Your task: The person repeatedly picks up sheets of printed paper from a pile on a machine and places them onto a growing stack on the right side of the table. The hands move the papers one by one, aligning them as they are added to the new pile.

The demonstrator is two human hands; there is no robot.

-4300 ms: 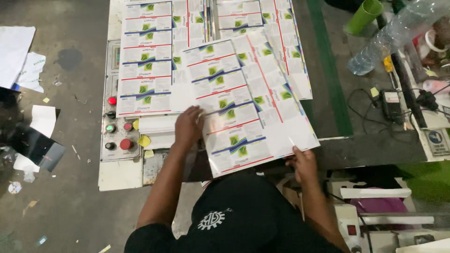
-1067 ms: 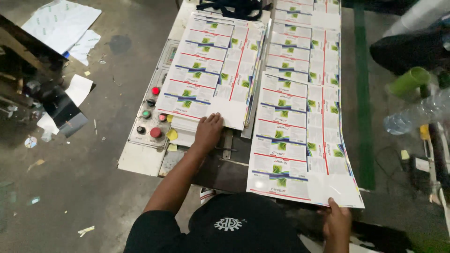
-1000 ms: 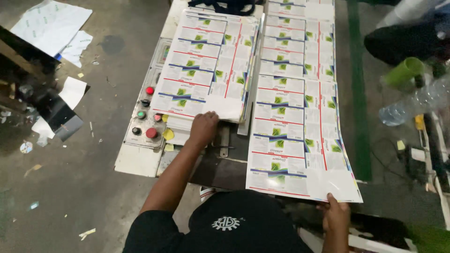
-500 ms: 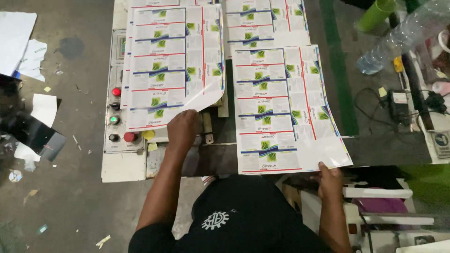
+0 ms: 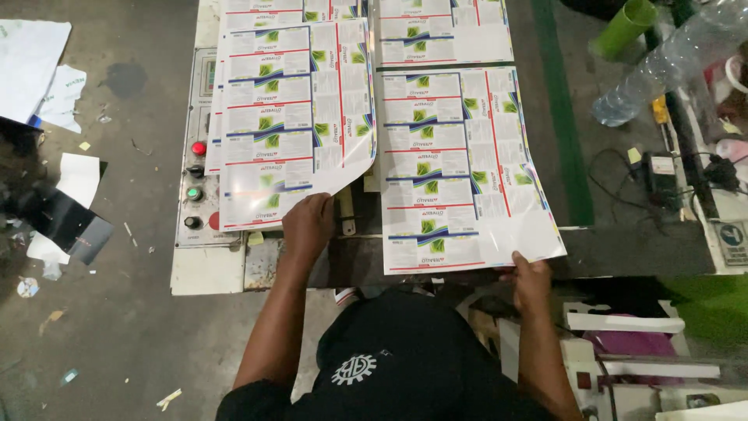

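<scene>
Two large glossy printed sheets with rows of green and blue labels lie on a machine table. My left hand grips the near right corner of the left sheet, and that corner curls upward. My right hand holds the near right edge of the right sheet, which overhangs the table's front edge. The sheets lie side by side, with a narrow gap between them. More printed sheets lie beyond them at the top.
A control panel with red, green and black buttons sits left of the sheets. A clear plastic bottle, a green roll and cables lie at the right. Paper scraps litter the floor at the left.
The left sheet has moved left onto the panel side and squared up. My left hand now pinches its curled corner. My right hand has kept hold of the right sheet's near edge.
</scene>
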